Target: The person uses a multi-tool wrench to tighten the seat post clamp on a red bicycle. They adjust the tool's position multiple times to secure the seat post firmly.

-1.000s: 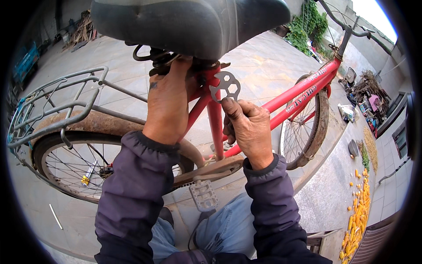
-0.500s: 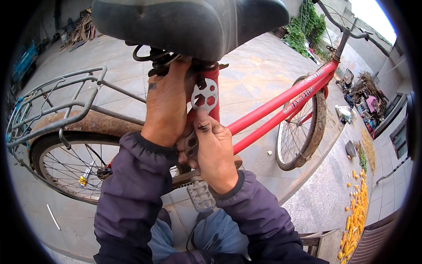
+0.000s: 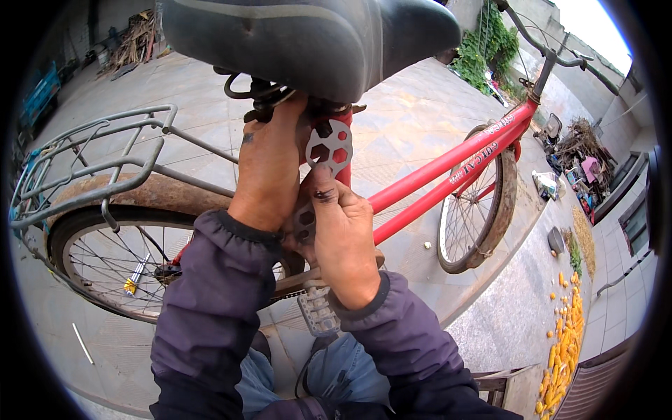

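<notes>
A flat grey multi-hole spanner [image 3: 338,155], its holes mostly hexagonal, is pinched in my right hand [image 3: 343,245], thumb on its face. Its upper end lies against the top of the red seat tube [image 3: 346,179], around or over a dark bolt there; I cannot tell how well it fits. My left hand [image 3: 269,164] reaches up behind the tube, under the black saddle [image 3: 280,42] and next to its springs [image 3: 257,92]. The left fingers are hidden there. The lower part of the spanner shows between my hands.
The red bicycle frame [image 3: 448,168] runs right to its front wheel [image 3: 479,203]. A grey rear rack [image 3: 126,164] stands over the rear wheel at left, and a pedal [image 3: 318,311] sits below my hands. Corn cobs [image 3: 563,350] lie at the right, a white stick [image 3: 82,343] at lower left.
The spanner has turned a little, its upper end swinging right and its face showing more squarely. My right hand stays closed on it. The left hand keeps its place under the saddle.
</notes>
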Demonstrator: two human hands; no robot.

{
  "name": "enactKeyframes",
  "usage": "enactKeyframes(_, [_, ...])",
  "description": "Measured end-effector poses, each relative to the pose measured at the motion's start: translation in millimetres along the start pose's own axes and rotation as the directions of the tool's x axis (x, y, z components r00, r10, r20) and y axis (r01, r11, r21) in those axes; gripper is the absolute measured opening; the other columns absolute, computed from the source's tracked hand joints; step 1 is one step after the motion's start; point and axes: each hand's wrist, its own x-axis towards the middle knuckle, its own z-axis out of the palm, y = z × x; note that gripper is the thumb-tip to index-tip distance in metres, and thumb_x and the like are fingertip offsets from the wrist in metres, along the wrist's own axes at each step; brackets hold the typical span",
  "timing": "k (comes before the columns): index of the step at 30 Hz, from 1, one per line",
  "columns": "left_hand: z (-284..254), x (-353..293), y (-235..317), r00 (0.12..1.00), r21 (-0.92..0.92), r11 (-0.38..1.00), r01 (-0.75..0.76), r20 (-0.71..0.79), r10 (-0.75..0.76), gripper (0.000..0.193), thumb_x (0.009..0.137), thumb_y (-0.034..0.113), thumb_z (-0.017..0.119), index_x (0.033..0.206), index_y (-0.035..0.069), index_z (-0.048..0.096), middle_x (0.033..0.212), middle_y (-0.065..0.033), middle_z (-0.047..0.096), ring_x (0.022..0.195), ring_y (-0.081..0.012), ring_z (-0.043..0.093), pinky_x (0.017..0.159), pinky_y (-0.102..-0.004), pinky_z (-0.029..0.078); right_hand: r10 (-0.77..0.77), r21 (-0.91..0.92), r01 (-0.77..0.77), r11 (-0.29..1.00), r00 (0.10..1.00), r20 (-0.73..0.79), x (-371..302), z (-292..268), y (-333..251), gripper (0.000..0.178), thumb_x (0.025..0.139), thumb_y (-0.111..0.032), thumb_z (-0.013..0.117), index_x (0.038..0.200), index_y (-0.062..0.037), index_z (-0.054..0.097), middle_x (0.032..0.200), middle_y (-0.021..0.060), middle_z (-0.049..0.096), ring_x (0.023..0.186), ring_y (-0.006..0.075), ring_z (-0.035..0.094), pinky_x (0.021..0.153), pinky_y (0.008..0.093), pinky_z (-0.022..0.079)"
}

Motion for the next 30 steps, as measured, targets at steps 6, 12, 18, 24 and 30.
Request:
enactKeyframes(6, [2,2,0,0.998,-0.229,0.972,0.058,-0.017,-0.064,0.025,0.094,0.018,0.044,0.112,0.004,0.055,0.091,-0.0061,0.064,0.074,-0.0125,0.056,0.066,-0.0247,0.046,-0.093,-0.083,0.094,0.992,0.995,0.024,10,-6,9,0.042,0.092,-0.042,0.051,0.075,-0.003,0.056,0.052,0.0007,0.051,0.043,0.0082,0.05,0.039,0.0218,0.041])
enactKeyframes(12, [0,4,18,0.967,-0.698,0.679,0.228,0.081,-0.242,0.037,0.094,0.03,0.042,0.098,-0.002,0.061,0.091,-0.0079,0.066,0.079,-0.0134,0.06,0.072,-0.0268,0.048,-0.193,-0.348,0.198,0.916,0.98,0.051,12,-22,-5,0.043,0.091,-0.041,0.054,0.072,-0.0017,0.056,0.053,0.0024,0.054,0.042,0.0075,0.048,0.04,0.0202,0.037])
enactKeyframes(18, [5,10,24,0.864,-0.802,0.451,0.392,0.152,-0.48,0.037,0.093,0.03,0.044,0.099,-0.002,0.061,0.092,-0.0097,0.065,0.08,-0.0161,0.063,0.074,-0.0298,0.05,-0.284,-0.661,0.366,0.655,0.93,0.234,39,-61,-50,0.042,0.084,-0.032,0.066,0.062,0.0029,0.058,0.045,0.0039,0.043,0.043,0.0075,0.038,0.04,0.027,0.033])
enactKeyframes(24, [6,8,21,0.907,-0.684,0.648,0.335,0.047,-0.418,0.037,0.093,0.031,0.046,0.098,-0.002,0.06,0.091,-0.0096,0.065,0.084,-0.0173,0.063,0.076,-0.0297,0.05,-0.232,-0.727,0.363,0.583,0.932,0.278,38,-56,-84,0.04,0.083,-0.031,0.067,0.063,0.002,0.06,0.044,0.0025,0.041,0.041,0.0051,0.038,0.038,0.0253,0.031])
enactKeyframes(30, [4,10,18,0.866,-0.797,0.454,0.398,0.163,-0.473,0.035,0.092,0.031,0.048,0.097,-0.001,0.061,0.09,-0.008,0.065,0.081,-0.0152,0.061,0.075,-0.0289,0.049,-0.154,-0.28,0.178,0.943,0.983,0.104,19,-57,-23,0.042,0.084,-0.04,0.065,0.066,-0.0024,0.056,0.051,0.0021,0.05,0.041,0.0062,0.046,0.037,0.0202,0.037])
